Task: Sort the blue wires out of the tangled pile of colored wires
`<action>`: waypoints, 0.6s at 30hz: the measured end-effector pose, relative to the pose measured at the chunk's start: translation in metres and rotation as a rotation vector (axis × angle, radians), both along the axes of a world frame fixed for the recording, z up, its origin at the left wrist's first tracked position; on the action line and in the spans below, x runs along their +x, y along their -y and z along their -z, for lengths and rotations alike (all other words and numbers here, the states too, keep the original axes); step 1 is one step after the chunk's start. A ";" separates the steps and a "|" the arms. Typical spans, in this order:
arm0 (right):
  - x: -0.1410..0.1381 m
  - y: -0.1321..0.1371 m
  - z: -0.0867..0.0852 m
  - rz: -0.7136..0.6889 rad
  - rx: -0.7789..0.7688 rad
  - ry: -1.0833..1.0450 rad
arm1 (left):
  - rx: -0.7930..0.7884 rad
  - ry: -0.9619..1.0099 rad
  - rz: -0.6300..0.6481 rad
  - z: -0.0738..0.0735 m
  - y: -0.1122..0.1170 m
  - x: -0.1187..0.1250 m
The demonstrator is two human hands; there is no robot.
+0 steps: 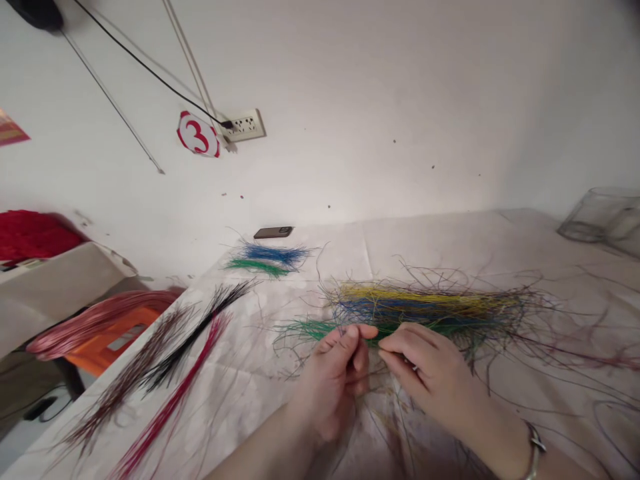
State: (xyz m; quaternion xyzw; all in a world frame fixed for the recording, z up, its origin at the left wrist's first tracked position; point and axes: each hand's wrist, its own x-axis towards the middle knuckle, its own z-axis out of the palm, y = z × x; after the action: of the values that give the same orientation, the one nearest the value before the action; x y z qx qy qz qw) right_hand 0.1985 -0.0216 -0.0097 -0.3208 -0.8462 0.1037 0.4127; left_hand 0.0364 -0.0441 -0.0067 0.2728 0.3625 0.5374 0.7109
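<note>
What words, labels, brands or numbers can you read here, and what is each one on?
"3": in red on the red-edged white sign on the wall, beside the socket panel.
Red-and-orange paper, left edge: any print is too blurred to read.
I can't make out any other text.

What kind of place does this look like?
Probably a small handwork room, though I can't be certain. A cloth-covered table bears bundles of thin coloured strands, a pink coil lies beside it, and a wall sign reading 3 might number a workstation.
</note>
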 end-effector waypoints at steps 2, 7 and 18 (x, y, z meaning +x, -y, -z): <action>0.001 -0.004 0.001 0.015 -0.019 -0.004 | 0.005 -0.050 -0.050 0.000 -0.003 -0.002; 0.010 -0.011 0.004 0.101 -0.103 0.005 | 0.059 -0.116 -0.147 0.002 -0.015 -0.013; 0.029 -0.033 0.010 0.335 -0.303 0.028 | 0.006 0.006 -0.356 0.002 -0.035 -0.038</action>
State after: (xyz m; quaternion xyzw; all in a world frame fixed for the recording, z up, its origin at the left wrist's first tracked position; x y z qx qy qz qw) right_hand 0.2273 0.0118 -0.0193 -0.5166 -0.7615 0.1550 0.3596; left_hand -0.0012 -0.0093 -0.0088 0.2047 0.4016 0.6567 0.6046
